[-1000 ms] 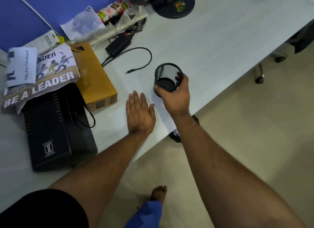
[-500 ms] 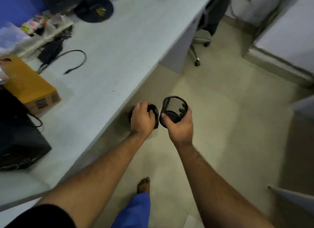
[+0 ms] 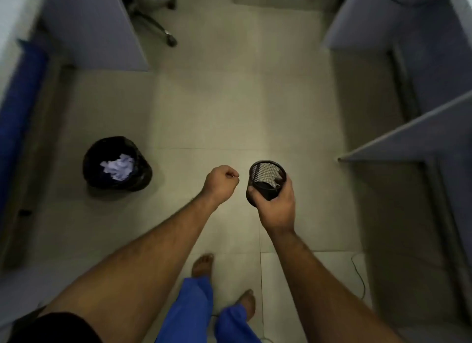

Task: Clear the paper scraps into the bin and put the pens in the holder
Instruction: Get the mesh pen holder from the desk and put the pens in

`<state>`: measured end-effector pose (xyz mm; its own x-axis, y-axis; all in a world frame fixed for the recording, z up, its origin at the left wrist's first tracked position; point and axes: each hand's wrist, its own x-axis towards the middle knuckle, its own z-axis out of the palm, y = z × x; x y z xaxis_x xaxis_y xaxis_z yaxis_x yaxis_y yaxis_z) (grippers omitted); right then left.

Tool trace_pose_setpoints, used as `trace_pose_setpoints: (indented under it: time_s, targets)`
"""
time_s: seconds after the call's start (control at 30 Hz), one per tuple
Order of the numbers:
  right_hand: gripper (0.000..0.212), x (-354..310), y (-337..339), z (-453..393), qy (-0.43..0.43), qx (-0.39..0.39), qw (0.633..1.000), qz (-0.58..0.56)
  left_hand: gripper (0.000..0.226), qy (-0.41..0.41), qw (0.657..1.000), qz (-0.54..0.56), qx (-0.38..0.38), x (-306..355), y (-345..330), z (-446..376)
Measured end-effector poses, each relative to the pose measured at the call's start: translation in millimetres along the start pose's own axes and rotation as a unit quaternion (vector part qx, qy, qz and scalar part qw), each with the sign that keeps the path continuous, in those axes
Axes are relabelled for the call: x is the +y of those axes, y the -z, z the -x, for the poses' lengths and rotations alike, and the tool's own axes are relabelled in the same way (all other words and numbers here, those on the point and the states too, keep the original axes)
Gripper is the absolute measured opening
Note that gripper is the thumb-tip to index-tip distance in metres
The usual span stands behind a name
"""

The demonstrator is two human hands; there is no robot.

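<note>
Mesh cylindrical holder (image 3: pixel 267 179) gripped by right hand (image 3: pixel 277 206); left hand (image 3: pixel 221 183) fisted.

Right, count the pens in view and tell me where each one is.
0. No pen shows in the holder gripped by the right hand, nor on the floor. The left hand is a fist; something small could be hidden inside.

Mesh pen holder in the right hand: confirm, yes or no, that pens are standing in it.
No: the mesh pen holder, gripped by the right hand, shows only its bare dark bottom, with no pens inside.
</note>
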<state>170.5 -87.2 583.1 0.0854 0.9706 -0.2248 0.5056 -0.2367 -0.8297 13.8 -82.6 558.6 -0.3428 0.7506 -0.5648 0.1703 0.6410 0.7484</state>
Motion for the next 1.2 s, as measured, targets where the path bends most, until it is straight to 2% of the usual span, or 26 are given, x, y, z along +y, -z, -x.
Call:
trace_pose_setpoints:
  time_s: [0.1,0.2,0.47,0.57,0.7,0.83,0.97,1.1,1.2]
  targets:
    - [0.083,60,17,-16,-0.055,0.023,0.998,0.017,0.013,-0.007,0.998,-0.045,-0.052,-16,-62,-22]
    - [0.081,132,15,-43,-0.083,0.043,0.995,0.041,0.016,-0.057,0.986,-0.128,-0.089,-39,-119,-60]
    - [0.091,329,-37,-107,-0.178,0.151,0.972,-0.018,0.016,-0.117,0.954,-0.232,-0.147,-140,-263,-169]
    - [0.09,410,-58,-121,-0.165,0.157,0.974,-0.007,0.019,-0.128,0.933,-0.287,-0.175,-200,-319,-206]
    - [0.091,483,-81,-145,-0.146,0.151,0.977,-0.022,0.022,-0.149,0.9,-0.364,-0.186,-257,-361,-252]
    - [0.09,526,-104,-168,-0.108,0.158,0.981,-0.02,0.024,-0.147,0.909,-0.37,-0.123,-292,-391,-293]
    - [0.091,558,-113,-181,-0.076,0.174,0.982,0.025,0.029,-0.149,0.912,-0.371,-0.096,-316,-426,-318]
    - [0.089,582,-112,-188,-0.068,0.193,0.979,0.018,0.027,-0.179,0.894,-0.405,-0.071,-330,-447,-331]
    - [0.087,581,-109,-185,-0.075,0.189,0.979,0.014,0.024,-0.201,0.864,-0.457,-0.071,-329,-442,-334]
